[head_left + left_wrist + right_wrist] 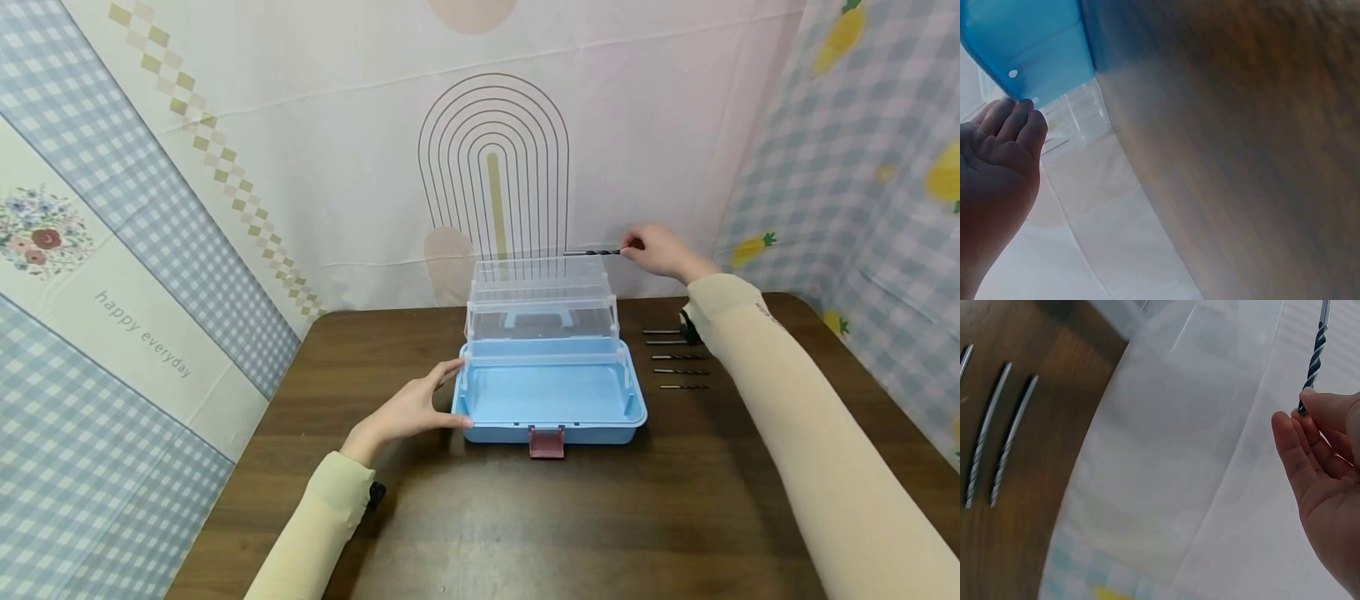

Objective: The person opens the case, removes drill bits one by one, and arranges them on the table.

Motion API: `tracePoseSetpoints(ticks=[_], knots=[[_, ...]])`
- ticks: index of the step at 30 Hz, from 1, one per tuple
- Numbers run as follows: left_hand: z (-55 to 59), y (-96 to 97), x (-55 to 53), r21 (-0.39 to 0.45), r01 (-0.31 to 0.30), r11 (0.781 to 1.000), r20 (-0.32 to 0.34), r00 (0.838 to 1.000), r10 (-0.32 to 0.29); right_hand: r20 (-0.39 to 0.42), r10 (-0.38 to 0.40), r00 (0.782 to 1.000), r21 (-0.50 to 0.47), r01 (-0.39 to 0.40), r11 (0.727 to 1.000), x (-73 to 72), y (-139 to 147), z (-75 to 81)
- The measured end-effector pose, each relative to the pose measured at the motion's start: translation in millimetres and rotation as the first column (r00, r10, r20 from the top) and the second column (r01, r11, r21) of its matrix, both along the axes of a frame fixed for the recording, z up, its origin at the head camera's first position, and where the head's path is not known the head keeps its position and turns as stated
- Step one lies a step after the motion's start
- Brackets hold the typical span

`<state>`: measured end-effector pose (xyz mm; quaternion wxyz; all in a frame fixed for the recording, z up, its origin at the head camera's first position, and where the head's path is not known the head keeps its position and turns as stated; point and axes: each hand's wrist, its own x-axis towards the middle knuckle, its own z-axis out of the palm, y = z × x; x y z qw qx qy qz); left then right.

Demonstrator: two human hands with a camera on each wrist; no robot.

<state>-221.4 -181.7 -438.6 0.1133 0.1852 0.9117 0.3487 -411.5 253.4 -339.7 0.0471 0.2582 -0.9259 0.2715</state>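
A light blue storage box [555,396] stands with its clear trays [542,287] raised above the rear of the base. My left hand [411,407] rests against the box's left end, thumb at the front corner and fingers along the side. In the left wrist view, its fingertips touch the blue wall [1035,47]. Up at the back right, my right hand [660,250] pinches a drill bit [592,252] by its fluted end. The bit lies level above the top tray, its plain shank pointing left.
Several more drill bits [680,357] lie in a column on the brown table [510,517], right of the box, under the right forearm. A pink latch [547,443] hangs at the box front. Patterned cloth [360,167] hangs behind the table.
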Motion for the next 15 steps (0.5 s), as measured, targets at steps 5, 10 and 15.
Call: tracePoseSetpoints(ticks=[5, 10, 15], knots=[[-0.4, 0.7, -1.1, -0.003, 0.004, 1.0, 0.004, 1.0, -0.004, 0.03, -0.059, 0.998, -0.002, 0.059, 0.998, -4.8, 25, -8.5], [0.8, 1.9, -1.9, -0.008, 0.0, 1.0, 0.002, 1.0, 0.0, 0.037, -0.1, 0.994, 0.008, 0.1, 0.995, -9.2, 45, -15.8], [1.0, 2.8, -2.6, -0.012, -0.005, 1.0, 0.005, 1.0, 0.006, 0.038, -0.11, 0.993, 0.019, 0.109, 0.994, -9.9, 59, -23.3]])
